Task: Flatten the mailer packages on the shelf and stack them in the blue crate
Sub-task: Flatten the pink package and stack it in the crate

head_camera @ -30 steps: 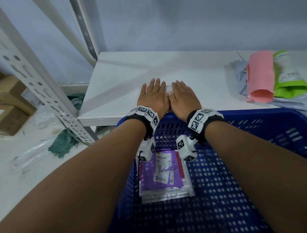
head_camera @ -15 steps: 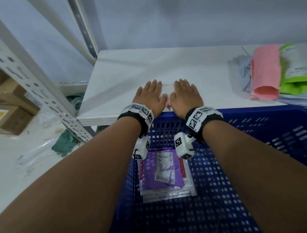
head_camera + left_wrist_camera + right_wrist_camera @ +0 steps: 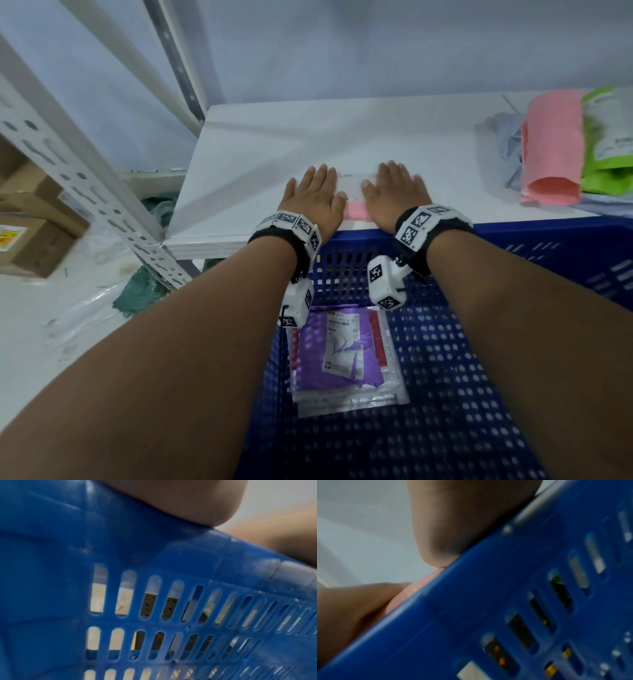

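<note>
A pale mailer with a pink end [image 3: 356,209] lies flat at the front edge of the white shelf [image 3: 274,150]. My left hand [image 3: 313,195] and right hand [image 3: 397,192] press palm-down on it, fingers straight, a gap between them. Below my wrists stands the blue crate [image 3: 513,246], holding a purple mailer [image 3: 337,349] stacked on clear and red-edged mailers. Both wrist views show only the heel of each palm above the crate wall [image 3: 120,547], [image 3: 522,588]; fingers are hidden there.
A pile of mailers sits at the shelf's right end: a pink one [image 3: 551,150], a green one [image 3: 606,137], grey ones beneath. A perforated metal upright [image 3: 78,178] stands at left. Cardboard boxes [image 3: 30,233] and plastic wrap lie on the floor.
My hands have slid apart sideways across the mailer, uncovering its middle and pink end. The camera has moved slightly closer.
</note>
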